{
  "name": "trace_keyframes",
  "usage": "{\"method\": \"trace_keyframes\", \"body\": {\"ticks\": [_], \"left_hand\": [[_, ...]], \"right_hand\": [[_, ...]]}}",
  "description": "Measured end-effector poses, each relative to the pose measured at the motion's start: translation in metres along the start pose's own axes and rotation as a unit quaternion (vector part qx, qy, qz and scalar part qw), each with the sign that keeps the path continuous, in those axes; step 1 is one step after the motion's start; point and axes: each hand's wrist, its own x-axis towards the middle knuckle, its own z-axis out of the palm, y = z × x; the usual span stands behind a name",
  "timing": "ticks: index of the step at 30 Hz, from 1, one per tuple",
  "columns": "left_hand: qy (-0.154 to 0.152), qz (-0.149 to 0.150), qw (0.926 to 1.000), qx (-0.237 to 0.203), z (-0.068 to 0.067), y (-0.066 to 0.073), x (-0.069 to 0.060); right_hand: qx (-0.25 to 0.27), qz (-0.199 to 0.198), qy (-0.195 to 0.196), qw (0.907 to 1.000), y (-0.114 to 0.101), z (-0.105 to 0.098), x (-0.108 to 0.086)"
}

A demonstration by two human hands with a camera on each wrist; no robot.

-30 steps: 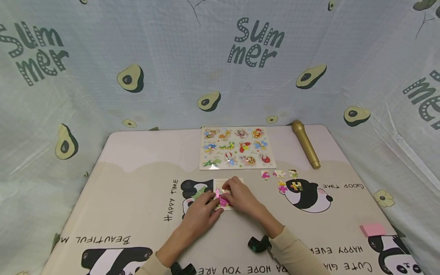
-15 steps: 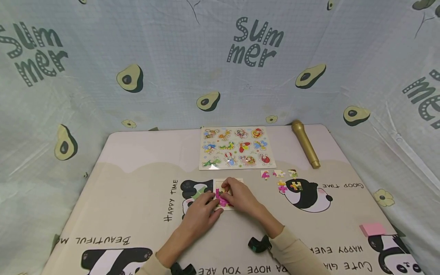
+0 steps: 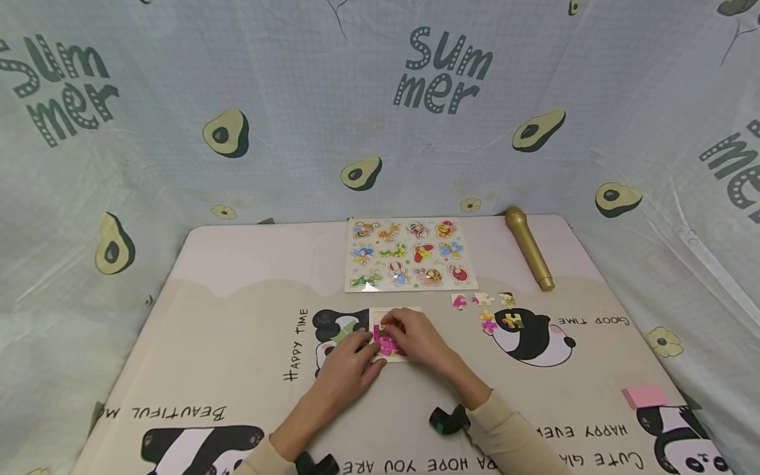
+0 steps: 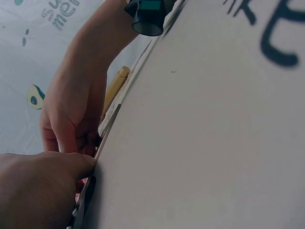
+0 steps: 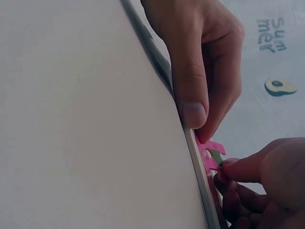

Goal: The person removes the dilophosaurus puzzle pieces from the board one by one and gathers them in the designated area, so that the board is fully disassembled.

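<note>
Pink puzzle pieces (image 3: 387, 346) lie in a small pale tray (image 3: 376, 315), just below the middle of the head view. The left hand (image 3: 347, 366) is on the lower left side of the tray. Its thumb sits by the near edge and its fingers, a little bent, press on the pieces. The right hand (image 3: 420, 340) comes in from the right. Its thumb and a finger are nearly together and pinch a small pink and green piece (image 5: 217, 155), partly hidden. Some loose pieces (image 3: 483, 299) lie right of the tray. Above it, at the back of the table (image 3: 237, 330), is a flat board with bugs (image 3: 411, 256). A gold stick (image 3: 530, 254) lies at the upper right, and a pink block (image 3: 644, 397) sits at the lower right.
</note>
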Motion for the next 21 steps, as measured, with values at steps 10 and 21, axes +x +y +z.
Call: {"method": "trace_keyframes", "body": {"ticks": [10,21], "left_hand": [[-0.014,-0.004,0.9999,0.008,-0.0011,0.0008,0.0004],[-0.018,-0.005,0.9998,0.003,-0.0005,0.0001,0.0002]], "right_hand": [[0.021,0.017,0.003,0.9996,0.0003,0.0005,0.0011],[0.019,0.016,0.013,0.9996,-0.0009,0.0004,0.0009]]}}
